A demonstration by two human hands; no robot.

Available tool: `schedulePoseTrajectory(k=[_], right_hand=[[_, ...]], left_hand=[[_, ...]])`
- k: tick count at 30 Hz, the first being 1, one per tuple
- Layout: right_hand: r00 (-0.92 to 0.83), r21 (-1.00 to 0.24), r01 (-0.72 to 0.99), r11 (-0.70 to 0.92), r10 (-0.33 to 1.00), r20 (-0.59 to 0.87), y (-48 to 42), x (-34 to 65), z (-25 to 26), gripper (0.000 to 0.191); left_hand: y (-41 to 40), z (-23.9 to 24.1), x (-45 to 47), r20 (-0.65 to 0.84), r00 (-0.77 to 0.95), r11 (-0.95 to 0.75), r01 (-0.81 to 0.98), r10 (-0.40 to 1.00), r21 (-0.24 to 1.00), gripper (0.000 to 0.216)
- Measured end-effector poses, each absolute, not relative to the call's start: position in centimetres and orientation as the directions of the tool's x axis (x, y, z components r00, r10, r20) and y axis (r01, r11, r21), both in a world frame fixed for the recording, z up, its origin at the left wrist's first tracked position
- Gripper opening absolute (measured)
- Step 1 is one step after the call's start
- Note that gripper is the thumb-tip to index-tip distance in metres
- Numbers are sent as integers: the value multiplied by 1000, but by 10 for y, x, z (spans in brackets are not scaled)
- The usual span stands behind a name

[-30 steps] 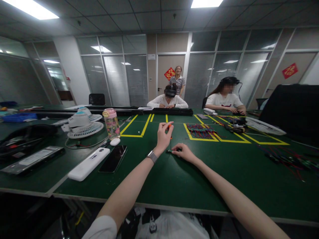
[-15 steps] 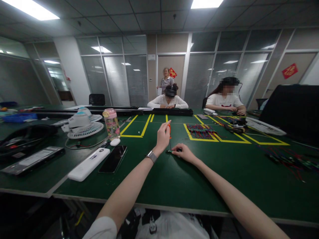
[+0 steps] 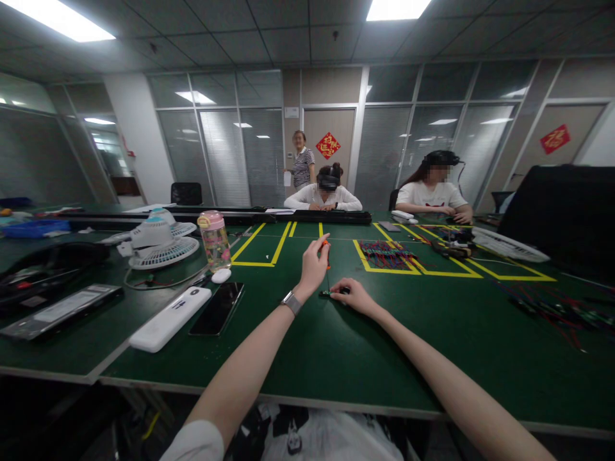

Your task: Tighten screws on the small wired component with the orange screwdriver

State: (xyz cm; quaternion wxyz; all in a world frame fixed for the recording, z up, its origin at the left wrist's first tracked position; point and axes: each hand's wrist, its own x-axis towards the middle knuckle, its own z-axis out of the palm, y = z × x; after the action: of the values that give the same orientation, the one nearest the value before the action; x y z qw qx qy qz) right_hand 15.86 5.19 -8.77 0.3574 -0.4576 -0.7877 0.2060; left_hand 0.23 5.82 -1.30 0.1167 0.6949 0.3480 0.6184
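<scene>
My left hand (image 3: 314, 266) is raised over the green table (image 3: 336, 346), fingers pinched round an orange-handled screwdriver (image 3: 327, 250) that stands upright. Its thin shaft points down at a small dark part (image 3: 328, 293) lying on the table. My right hand (image 3: 354, 294) rests on the table just right of that part, fingers curled and pressing it down. A metal watch (image 3: 289, 301) is on my left wrist.
A black phone (image 3: 217, 308), a white power bank (image 3: 169, 318), a pink-lidded bottle (image 3: 214, 240) and a white fan (image 3: 158, 244) lie to the left. A bundle of red and blue wires (image 3: 387, 253) sits in a yellow-taped box. Two seated people work across the table; another person stands by the door.
My hands have hardly moved; the left fingers have shifted slightly on the screwdriver handle. The standing person at the back has walked to the left.
</scene>
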Motion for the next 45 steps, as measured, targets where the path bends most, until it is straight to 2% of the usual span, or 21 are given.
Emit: schedulePoseTrajectory(k=[6,12,17,24,28,31,35,38,42,45], right_hand=[[-337,-658,560,503,864,373,53,159,-89,16],[-334,-652,567,503,864,376,53,159,-89,16],[-334,-648,570,505,863,378,53,159,-89,16],[-327,-651,572,500,866,378,54,160,-91,15],[-327,-651,575,495,869,371,52,159,-88,15],[-333,-654,575,491,871,361,50,158,-85,15],[-340,-647,577,498,867,364,50,158,-85,16],[-345,-643,572,510,860,376,51,159,-86,16],[-337,-637,574,515,857,390,52,160,-88,16],[-332,-642,574,508,861,385,52,159,-87,15]], left_hand=[[53,-11,2,806,-49,-694,480,590,537,20],[58,-12,2,794,-11,-745,337,608,576,32],[56,-11,2,790,-53,-705,420,610,572,20],[58,-12,2,795,22,-759,317,606,569,33],[53,-11,2,825,13,-749,428,565,506,25],[49,-10,3,822,-3,-726,467,570,505,23],[54,-11,4,800,36,-757,352,599,551,33],[59,-13,5,781,39,-757,280,623,590,33],[57,-13,5,808,-24,-744,374,589,554,23],[53,-12,5,800,-37,-723,403,599,561,23]])
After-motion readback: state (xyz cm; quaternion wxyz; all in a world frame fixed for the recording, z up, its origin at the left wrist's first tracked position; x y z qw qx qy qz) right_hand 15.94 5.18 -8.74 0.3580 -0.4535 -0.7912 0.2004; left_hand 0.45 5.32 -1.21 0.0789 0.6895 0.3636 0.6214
